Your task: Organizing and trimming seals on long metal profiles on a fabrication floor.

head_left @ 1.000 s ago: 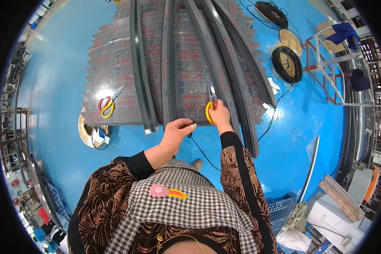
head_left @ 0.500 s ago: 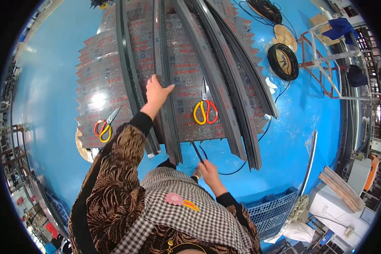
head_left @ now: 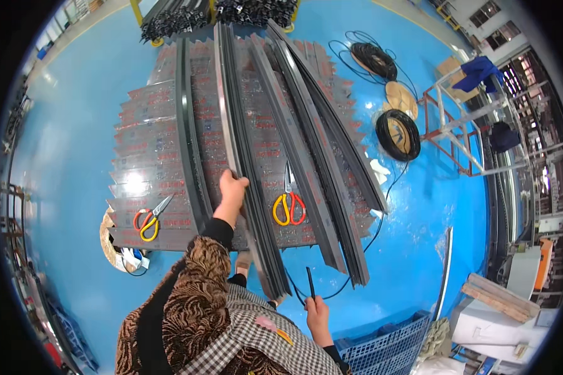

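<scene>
My left hand (head_left: 230, 197) is closed round the edge of a long dark metal profile (head_left: 260, 240), tilted with its ribbed, grooved side showing. The profile's near end juts past the front edge of the film-covered stack (head_left: 266, 156). Below and right of that end, my right hand (head_left: 318, 317) pinches a thin black rubber strip (head_left: 309, 281), its short free end pointing up, apart from the profile. Scissors with one yellow and one red handle (head_left: 288, 191) lie just right of the held profile. A second pair of scissors (head_left: 154, 216) is at the stack's left.
More long profiles (head_left: 294, 131) lie lengthwise on the stack. Black coils (head_left: 398, 135) rest on the floor at right, near a metal frame cart (head_left: 460, 125). A blue plastic crate (head_left: 385, 347) stands low right. Bundled profiles on a yellow rack (head_left: 175, 19) are at the back.
My left hand has gone from open fingers over the profile to gripping it, and the profile is now turned, grooves showing. My right hand has moved slightly right with the strip. The view has shifted.
</scene>
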`<state>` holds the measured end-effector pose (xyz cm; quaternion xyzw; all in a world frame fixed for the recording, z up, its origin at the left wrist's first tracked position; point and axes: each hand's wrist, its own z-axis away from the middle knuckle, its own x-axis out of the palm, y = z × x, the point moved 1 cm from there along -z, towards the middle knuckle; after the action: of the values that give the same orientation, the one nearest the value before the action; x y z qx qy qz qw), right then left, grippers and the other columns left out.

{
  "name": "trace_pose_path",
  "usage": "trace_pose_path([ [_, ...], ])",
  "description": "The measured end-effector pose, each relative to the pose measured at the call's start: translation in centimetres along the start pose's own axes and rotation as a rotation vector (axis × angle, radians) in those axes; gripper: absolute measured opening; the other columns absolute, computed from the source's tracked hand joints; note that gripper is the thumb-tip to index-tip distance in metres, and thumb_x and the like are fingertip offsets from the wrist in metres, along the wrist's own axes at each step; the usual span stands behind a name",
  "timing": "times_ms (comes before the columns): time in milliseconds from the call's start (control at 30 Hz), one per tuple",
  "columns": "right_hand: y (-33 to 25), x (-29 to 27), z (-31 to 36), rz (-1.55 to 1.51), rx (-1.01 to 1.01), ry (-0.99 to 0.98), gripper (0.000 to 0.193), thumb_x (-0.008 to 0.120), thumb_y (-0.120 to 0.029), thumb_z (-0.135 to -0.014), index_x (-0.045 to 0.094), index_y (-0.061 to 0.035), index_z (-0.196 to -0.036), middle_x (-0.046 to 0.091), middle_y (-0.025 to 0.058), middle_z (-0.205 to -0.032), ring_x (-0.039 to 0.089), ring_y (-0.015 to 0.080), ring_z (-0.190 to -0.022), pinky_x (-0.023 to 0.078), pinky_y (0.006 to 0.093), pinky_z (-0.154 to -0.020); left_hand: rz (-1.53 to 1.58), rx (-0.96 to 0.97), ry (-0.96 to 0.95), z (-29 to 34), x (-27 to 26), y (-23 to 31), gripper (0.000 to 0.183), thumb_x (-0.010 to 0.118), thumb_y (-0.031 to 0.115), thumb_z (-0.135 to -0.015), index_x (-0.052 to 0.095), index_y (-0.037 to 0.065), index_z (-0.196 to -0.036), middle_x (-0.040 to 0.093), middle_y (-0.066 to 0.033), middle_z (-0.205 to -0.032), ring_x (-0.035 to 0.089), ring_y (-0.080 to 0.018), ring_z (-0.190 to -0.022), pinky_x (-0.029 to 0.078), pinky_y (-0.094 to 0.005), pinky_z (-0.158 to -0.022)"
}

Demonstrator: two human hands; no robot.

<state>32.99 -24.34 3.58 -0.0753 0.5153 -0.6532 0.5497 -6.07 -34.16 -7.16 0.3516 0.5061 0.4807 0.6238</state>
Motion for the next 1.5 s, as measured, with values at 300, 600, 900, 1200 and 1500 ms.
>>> trace_pose_path([
  [300, -2.9, -4.3, 0.3, -0.094, -0.274, 0.059, 0.018, 0.054, -0.017, -0.089, 0.057, -0.0014, -0.081, 0.054, 0.0039, -0.061, 0.045, 0.0159, -0.054, 0.039, 0.0305, -0.053, 0.237, 0.331, 0.027, 8.4, -1.9, 13.5, 0.021, 0.060, 0.006, -0.061, 0.045, -0.002, -0.074, 0.048, -0.0117, -0.066, 0.042, -0.0240, -0.058, 0.040, -0.0348, -0.055],
  [600, 1.3, -16.9, 7.0, 0.048, -0.529, 0.353, 0.014, 0.065, -0.003, -0.074, 0.064, -0.0031, -0.087, 0.053, 0.0050, -0.074, 0.045, 0.0153, -0.060, 0.038, 0.0257, -0.053, -0.373, 0.887, 0.075, 13.0, -13.1, 29.5, 0.025, 0.061, 0.010, -0.060, 0.045, -0.001, -0.075, 0.048, -0.0127, -0.065, 0.043, -0.0265, -0.058, 0.040, -0.0362, -0.058],
  [900, -10.4, -28.3, 13.4, 0.786, -1.017, 0.944, 0.045, 0.070, -0.005, -0.063, 0.062, -0.0065, -0.107, 0.052, 0.0118, -0.102, 0.051, 0.0228, -0.075, 0.044, 0.0286, -0.058, -0.569, 1.047, -0.742, 26.4, -13.3, 25.5, 0.027, 0.063, 0.007, -0.058, 0.051, 0.003, -0.082, 0.051, -0.0067, -0.075, 0.045, -0.0212, -0.062, 0.039, -0.0310, -0.055],
  [1200, -3.1, -28.3, 14.3, 1.211, -0.509, 0.453, 0.059, 0.074, -0.019, -0.056, 0.056, -0.0082, -0.111, 0.054, 0.0110, -0.107, 0.051, 0.0321, -0.084, 0.044, 0.0401, -0.069, -0.651, 1.304, -1.543, 24.4, -10.0, 16.7, 0.027, 0.063, 0.013, -0.062, 0.048, 0.003, -0.082, 0.053, -0.0129, -0.085, 0.052, -0.0325, -0.073, 0.045, -0.0405, -0.062],
  [1500, 10.3, -11.4, 14.8, 0.947, -0.168, 0.085, 0.027, 0.069, -0.030, -0.061, 0.053, -0.0097, -0.071, 0.057, 0.0104, -0.072, 0.054, 0.0328, -0.069, 0.044, 0.0437, -0.057, -0.872, 1.664, -1.686, 11.2, -6.0, 14.2, 0.018, 0.056, 0.014, -0.073, 0.048, 0.005, -0.085, 0.050, -0.0124, -0.090, 0.053, -0.0300, -0.081, 0.047, -0.0393, -0.065],
])
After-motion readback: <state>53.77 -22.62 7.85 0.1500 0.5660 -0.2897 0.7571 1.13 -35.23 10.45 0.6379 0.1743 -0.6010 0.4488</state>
